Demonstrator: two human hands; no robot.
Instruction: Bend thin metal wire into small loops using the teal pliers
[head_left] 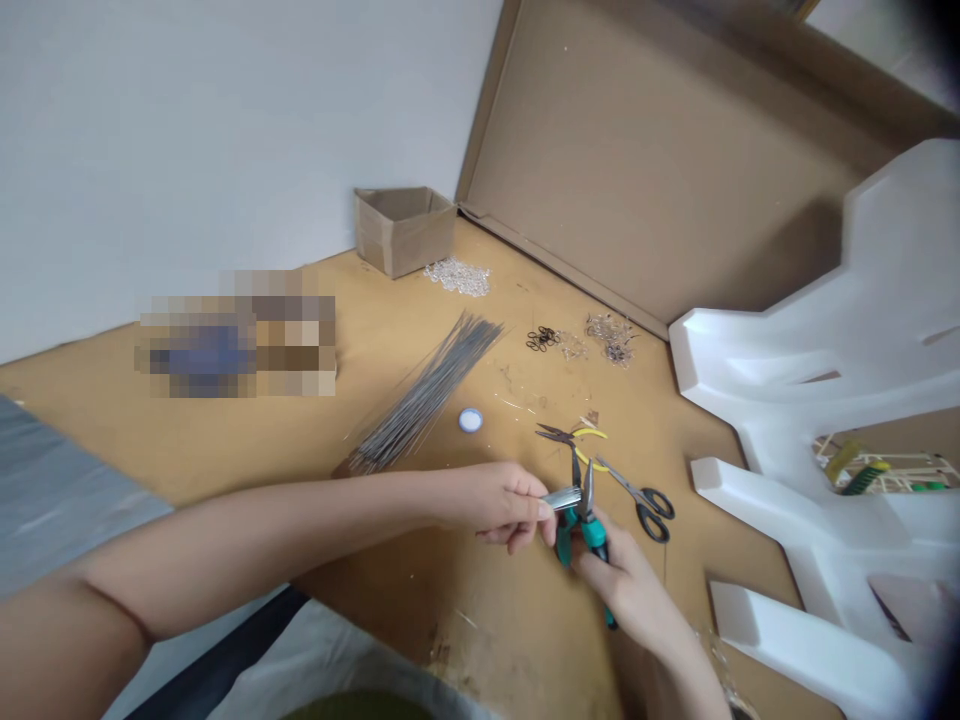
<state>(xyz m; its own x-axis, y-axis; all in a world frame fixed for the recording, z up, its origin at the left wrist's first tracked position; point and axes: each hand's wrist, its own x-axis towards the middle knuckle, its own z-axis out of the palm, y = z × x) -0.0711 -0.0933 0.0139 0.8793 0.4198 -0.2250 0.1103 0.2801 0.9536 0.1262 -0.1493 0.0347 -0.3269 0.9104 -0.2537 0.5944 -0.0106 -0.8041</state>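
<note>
The short bundle of wires (564, 498), silver, thin and straight, was right of the grey wire pile (431, 395), clamped in the fingers of the left hand (511, 505). The right hand's (624, 572) fingers were wrapped around green-and-black pliers (594, 532), jaws parted. Beyond the pile stood a topless cardboard box (420, 244), its bottom hidden.

Left hand (510, 503) pinched — right hand (624, 572) curled, just beside.
</note>
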